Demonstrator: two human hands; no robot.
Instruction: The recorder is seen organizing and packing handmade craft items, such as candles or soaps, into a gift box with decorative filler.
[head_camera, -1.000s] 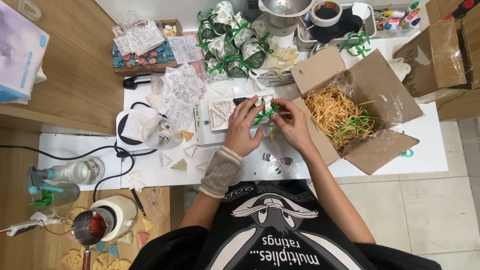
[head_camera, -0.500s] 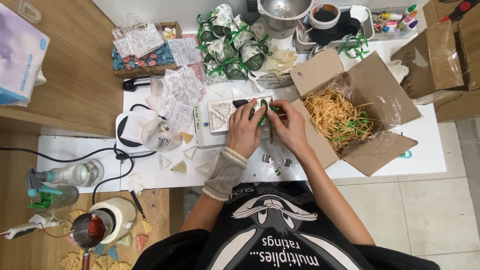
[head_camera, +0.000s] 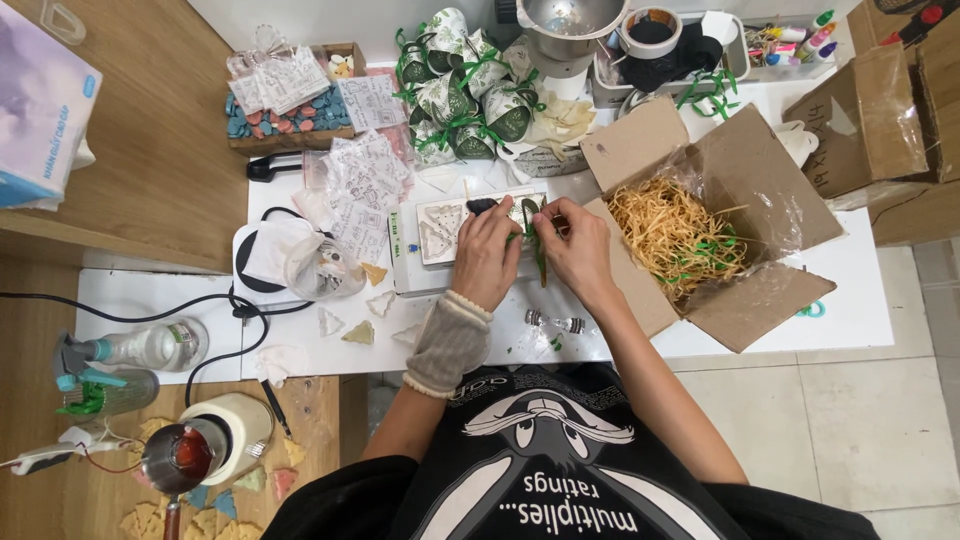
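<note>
Bench (head_camera: 850, 290): white, crowded, wooden floor to one side
Left hand (head_camera: 487, 255): fingers pinched on green ribbon (head_camera: 538, 248), over a white mould tray (head_camera: 445, 228)
Right hand (head_camera: 580, 250): fingers pinching the same ribbon, just beside the left
Nearby: open cardboard box (head_camera: 700, 230) of straw filling, ribbon-tied wrapped parcels (head_camera: 460, 95) behind
</note>
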